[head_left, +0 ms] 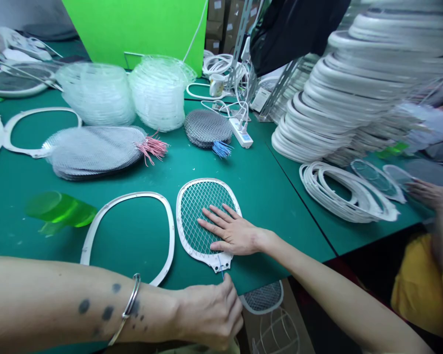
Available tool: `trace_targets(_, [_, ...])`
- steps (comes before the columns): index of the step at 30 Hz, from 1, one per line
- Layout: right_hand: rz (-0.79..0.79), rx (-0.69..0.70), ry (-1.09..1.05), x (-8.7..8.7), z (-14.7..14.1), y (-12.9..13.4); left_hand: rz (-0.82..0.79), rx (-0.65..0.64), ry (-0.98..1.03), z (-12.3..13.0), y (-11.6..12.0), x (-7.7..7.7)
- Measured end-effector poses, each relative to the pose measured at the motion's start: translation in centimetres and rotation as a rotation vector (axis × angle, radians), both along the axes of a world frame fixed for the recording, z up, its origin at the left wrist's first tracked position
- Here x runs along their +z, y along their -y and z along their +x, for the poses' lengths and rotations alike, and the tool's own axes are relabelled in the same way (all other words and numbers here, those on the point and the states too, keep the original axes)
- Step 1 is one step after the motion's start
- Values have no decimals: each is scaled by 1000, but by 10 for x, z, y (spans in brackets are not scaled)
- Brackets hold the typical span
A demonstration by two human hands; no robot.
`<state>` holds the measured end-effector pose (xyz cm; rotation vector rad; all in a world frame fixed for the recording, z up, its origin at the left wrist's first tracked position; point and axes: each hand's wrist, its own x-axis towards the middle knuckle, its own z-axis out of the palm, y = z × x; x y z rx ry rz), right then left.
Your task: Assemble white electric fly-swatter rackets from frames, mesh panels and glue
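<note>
Bare left forearm [59, 300] with a thin silver bangle [127, 309] enters from lower left, passing an open oval white plastic frame [127, 206]. Left hand [210, 314], narrowly closed, appears to pinch a thin blue wire [220, 268] at the neck of a white oval wire-mesh racket [210, 196], lower centre. Right hand [232, 231], flat with fingers spread, presses it against the green tabletop [206, 169], apparently steadying it. Another person's hand [424, 194] lies far right, beyond stacked white plastic frames [319, 189].

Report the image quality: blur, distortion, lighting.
Head view: wide-angle distortion bends the stacked white frames at right, which are also blurred; a co-worker's hand blurs too; the right hand on the mesh racket is sharp; lighting looks even.
</note>
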<state>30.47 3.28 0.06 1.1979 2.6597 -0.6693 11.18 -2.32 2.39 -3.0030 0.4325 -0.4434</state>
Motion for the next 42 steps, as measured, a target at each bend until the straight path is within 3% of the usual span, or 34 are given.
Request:
trace_targets(8, [-55, -10, 10, 3, 0, -1, -189, 39, 26, -22, -22, -5])
trace_targets(14, [-150, 19, 6, 14, 0, -5, -291, 176, 173, -37, -16, -19])
trace_targets(20, [-171, 68, -30, 14, 4, -8, -352, 254, 226, -32, -6, -26])
trace_targets(22, [-162, 60, -48, 13, 4, -8, -412, 315, 239, -26, -2, -23])
trace_targets(26, [-171, 50, -45, 13, 4, -7, -708, 592, 205, -10, 6, -19])
trace_targets(28, [-170, 45, -58, 13, 3, -7, -760, 657, 204, -7, 11, -22])
trace_targets(32, [-173, 36, -77, 12, 3, -7, -447, 399, 329, -12, 23, -39])
trace_targets(34, [-186, 30, -71, 12, 3, -7, -401, 360, 340, -16, 24, -42])
trace_targets(36, [-197, 28, -64, 13, 3, -7, -545, 371, 247, -22, 17, -35])
trace_targets(39, [-200, 28, -65, 14, 4, -7, -946, 299, -72, -32, -10, -10])
trace_targets(41, [-216, 27, -85, 14, 4, -7, -1058, 412, -125, -38, -33, 2])
trace_targets(42, [-234, 25, -99, 15, 3, -7, -1007, 538, -80, -41, -43, 3])
